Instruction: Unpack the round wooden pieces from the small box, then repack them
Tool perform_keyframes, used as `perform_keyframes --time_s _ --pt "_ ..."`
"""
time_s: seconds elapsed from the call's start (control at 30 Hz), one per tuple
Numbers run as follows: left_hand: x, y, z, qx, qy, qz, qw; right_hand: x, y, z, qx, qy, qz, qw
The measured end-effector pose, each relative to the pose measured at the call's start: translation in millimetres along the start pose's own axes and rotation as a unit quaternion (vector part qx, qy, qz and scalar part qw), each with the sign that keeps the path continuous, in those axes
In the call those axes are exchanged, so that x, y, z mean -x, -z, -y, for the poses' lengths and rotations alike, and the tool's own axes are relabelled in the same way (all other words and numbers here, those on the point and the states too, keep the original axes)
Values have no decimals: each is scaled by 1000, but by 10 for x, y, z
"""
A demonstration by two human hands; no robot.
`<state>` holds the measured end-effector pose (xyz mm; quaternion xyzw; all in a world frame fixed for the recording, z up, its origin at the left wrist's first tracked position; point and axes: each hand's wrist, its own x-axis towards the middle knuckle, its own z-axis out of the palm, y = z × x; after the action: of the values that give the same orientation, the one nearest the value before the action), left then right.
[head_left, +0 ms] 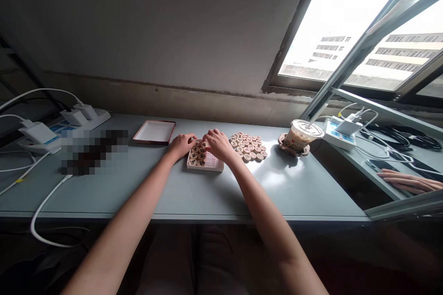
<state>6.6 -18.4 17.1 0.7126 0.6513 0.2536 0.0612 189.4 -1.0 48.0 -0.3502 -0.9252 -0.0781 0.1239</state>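
Observation:
A shallow open box (206, 168) lies on the desk between my hands. Rows of round wooden Chinese chess pieces (198, 156) with dark characters fill its left part, and pink-and-white printed paper (212, 160) shows in its right part. My left hand (181, 146) is closed at the box's back left corner, its fingers against the edge. Over the back right of the box, my right hand (218, 144) has its fingers bent downward and drawn together; what lies under its fingertips is hidden. Right of it, many loose Chinese chess pieces (248, 145) lie face up in a cluster.
A box lid (154, 132) lies upturned at the back left. On the right stands a lidded drink cup (302, 134) with a straw, in a holder. Power strips with chargers (55, 130) (341, 133) sit at both sides. Another person's hand (411, 179) rests at the far right.

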Motion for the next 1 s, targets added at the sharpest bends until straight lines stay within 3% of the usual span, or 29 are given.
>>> perform_keyframes --time_s 0.2,0.33,0.6,0.87,1.0 --pt "6 27 -5 -3 14 5 1000 115 63 -150 -46 -26 -46 998" --pt "23 56 0 -10 39 -7 999 238 182 -374 -52 -107 -85 989" --pt "43 87 17 30 47 2 998 387 51 -580 -44 -200 16 979" --pt "81 94 5 22 50 4 998 348 24 -522 -61 -214 -26 975" --pt "85 101 -7 18 52 9 998 255 70 -270 -143 -104 -17 984"
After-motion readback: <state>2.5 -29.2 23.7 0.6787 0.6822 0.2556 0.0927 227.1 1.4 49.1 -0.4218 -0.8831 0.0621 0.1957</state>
